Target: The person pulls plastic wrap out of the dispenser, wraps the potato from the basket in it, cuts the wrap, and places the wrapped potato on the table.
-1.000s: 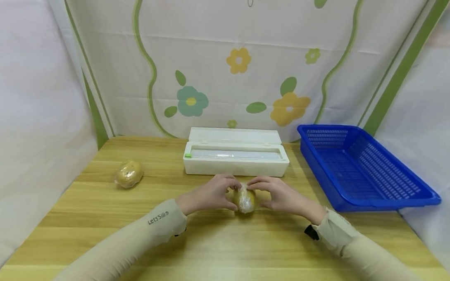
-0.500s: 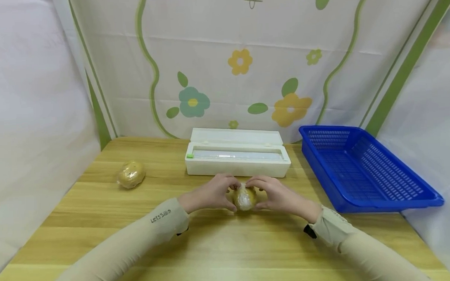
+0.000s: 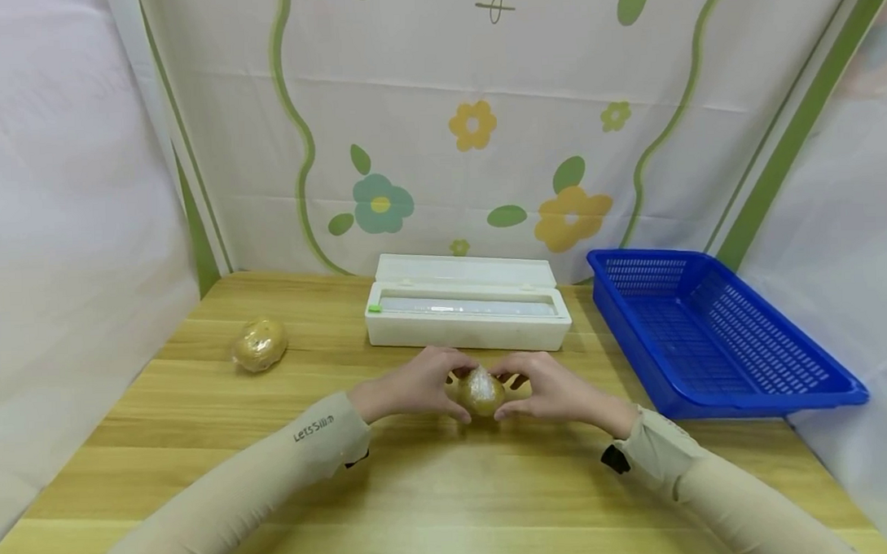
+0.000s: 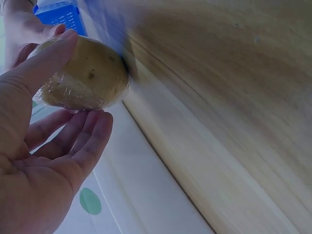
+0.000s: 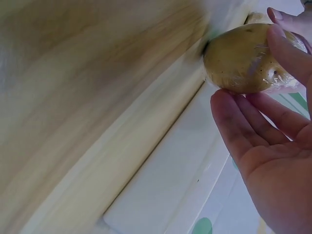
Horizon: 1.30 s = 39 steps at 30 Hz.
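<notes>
Between both hands, on the wooden table, is a potato covered in clear plastic film. My left hand holds its left side, thumb toward me and fingers behind. From the other side my right hand grips it in the same manner. In the left wrist view the potato shows brown skin spots under crinkled film, with fingertips against it. The right wrist view has the film bunched over the potato near the thumb. A second film-covered potato lies at the far left.
Just behind the hands stands a long white box, its lid raised, with a roll of film inside. A blue perforated basket sits at the right. White floral cloth hangs behind the table.
The potato between my hands has turned slightly, so more bare-looking yellow skin faces me and the bunched film sits higher. My right thumb has shifted closer along its front.
</notes>
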Tool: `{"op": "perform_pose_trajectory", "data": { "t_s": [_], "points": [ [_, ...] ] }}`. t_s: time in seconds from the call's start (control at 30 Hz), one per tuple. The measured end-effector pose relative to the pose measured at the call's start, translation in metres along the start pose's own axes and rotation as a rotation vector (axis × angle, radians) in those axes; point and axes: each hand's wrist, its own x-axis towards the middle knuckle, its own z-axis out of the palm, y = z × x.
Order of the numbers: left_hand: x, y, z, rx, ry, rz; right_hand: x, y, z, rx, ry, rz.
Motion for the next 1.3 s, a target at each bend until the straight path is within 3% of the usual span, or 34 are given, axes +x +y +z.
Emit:
{"op": "perform_pose_trajectory", "data": {
  "t_s": [0.17,0.33,0.57,0.77,0.87,0.97,1.13,1.3],
  "points": [
    [-0.002,0.001,0.001,-0.018,0.009,0.023,-0.002,-0.003,0.0,0.05,-0.032,0.044],
    [-0.004,0.002,0.001,-0.064,-0.014,0.005,-0.004,-0.006,0.001,0.13,-0.061,0.088],
    [-0.009,0.0,0.002,-0.213,-0.058,-0.036,-0.01,-0.004,0.002,0.284,-0.11,0.112],
    [-0.015,0.0,0.0,-0.279,-0.123,-0.111,-0.014,-0.005,0.003,0.311,-0.123,0.186],
    [-0.017,0.0,0.0,-0.263,-0.11,-0.201,-0.013,-0.006,0.005,0.308,-0.067,0.229],
    [-0.017,0.001,0.001,-0.241,-0.082,-0.254,-0.011,-0.008,0.007,0.286,0.042,0.248],
    [-0.015,-0.001,0.004,-0.185,-0.03,-0.236,-0.005,-0.014,0.01,0.191,0.221,0.177],
    [-0.014,0.0,0.005,-0.143,0.066,-0.229,-0.003,-0.017,0.015,0.114,0.248,0.109]
  ]
}}
